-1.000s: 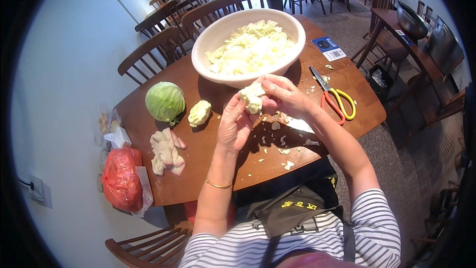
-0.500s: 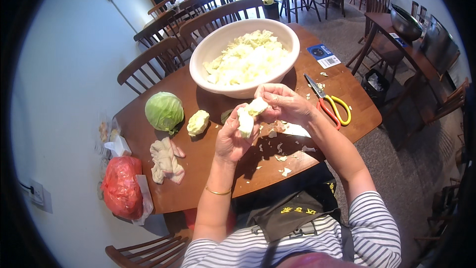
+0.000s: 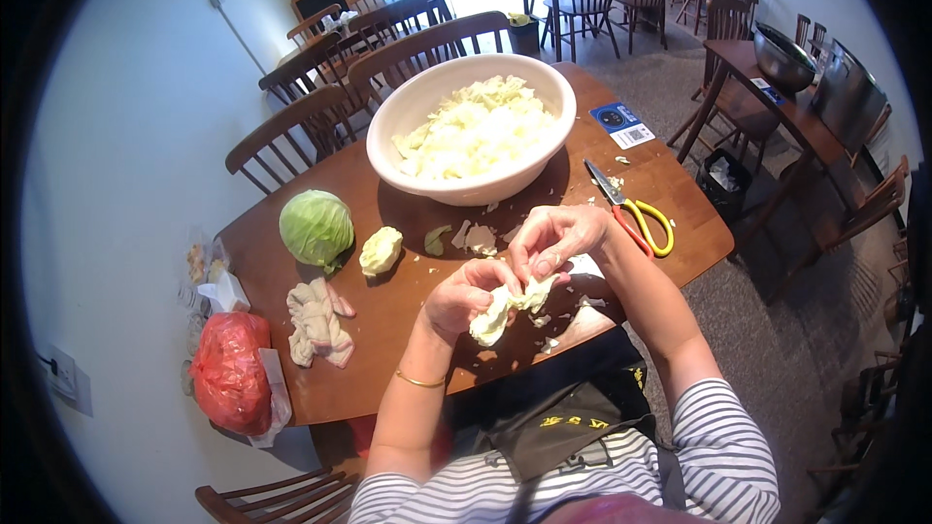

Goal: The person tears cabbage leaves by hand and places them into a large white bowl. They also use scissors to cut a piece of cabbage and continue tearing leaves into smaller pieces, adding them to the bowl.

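Note:
Over the near part of the table, my left hand is closed on a pale cabbage chunk. My right hand pinches a smaller cabbage piece right beside it; whether the two pieces are still joined, I cannot tell. Beyond my hands stands a large white bowl, heaped with torn cabbage. To the left are a whole green cabbage and a peeled yellowish cabbage heart. Scissors with red and yellow handles lie open to the right.
Cabbage scraps litter the wooden table around my hands. At the left edge are crumpled cloth gloves and a red plastic bag. A printed card lies near the far right edge. Chairs line the far-left side.
Both hands have come down toward me with the cabbage, away from the bowl. The right hand now bends over its piece from above. The view has shifted slightly.

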Motion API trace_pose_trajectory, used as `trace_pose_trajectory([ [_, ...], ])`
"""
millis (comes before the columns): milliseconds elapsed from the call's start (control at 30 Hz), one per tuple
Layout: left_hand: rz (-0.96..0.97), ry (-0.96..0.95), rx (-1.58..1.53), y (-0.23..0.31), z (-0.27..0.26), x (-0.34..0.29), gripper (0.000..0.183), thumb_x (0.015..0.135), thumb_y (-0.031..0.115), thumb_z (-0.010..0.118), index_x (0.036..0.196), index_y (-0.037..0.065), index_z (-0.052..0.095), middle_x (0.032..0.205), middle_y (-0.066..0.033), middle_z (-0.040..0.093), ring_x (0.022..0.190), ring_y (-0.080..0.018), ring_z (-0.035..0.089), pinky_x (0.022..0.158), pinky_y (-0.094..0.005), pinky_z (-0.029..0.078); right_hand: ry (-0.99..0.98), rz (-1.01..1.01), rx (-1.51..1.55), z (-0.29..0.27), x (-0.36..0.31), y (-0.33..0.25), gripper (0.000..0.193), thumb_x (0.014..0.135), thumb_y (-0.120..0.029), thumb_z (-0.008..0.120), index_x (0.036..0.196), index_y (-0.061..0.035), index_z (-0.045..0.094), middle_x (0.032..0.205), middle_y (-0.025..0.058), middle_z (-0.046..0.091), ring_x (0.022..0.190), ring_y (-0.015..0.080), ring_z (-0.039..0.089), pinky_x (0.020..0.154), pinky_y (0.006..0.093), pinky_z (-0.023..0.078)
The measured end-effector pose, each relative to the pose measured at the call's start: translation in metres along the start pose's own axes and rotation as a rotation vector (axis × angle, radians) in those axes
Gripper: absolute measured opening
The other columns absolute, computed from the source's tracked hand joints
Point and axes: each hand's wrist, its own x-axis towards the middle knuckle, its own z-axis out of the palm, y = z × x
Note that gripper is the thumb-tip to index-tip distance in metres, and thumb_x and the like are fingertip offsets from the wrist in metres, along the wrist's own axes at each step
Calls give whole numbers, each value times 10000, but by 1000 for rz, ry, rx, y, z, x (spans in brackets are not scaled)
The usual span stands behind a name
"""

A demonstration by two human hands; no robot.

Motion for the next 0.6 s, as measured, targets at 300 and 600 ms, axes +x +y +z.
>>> trace_pose_trajectory([
  [300, 616, 477, 993, 9, 12, 18, 190, 836, -51, 624, 1015, 15, 613, 1004, -77, 587, 887, -135, 584, 799, -264, 505, 992, -447, -163, 8, 35, 18, 129, 962, -174, 556, 919, -52, 552, 721, 2, 574, 592, 41, 490, 527, 171, 375],
  [600, 502, 501, 264, 4, 1, 18, 245, 922, 73, 578, 1165, 46, 556, 1123, -122, 632, 1001, -208, 633, 802, -343, 567, 1402, -496, -1297, -32, 21, -31, 153, 918, -117, 593, 1035, -19, 602, 931, 89, 635, 870, 179, 606, 795, 322, 496],
])
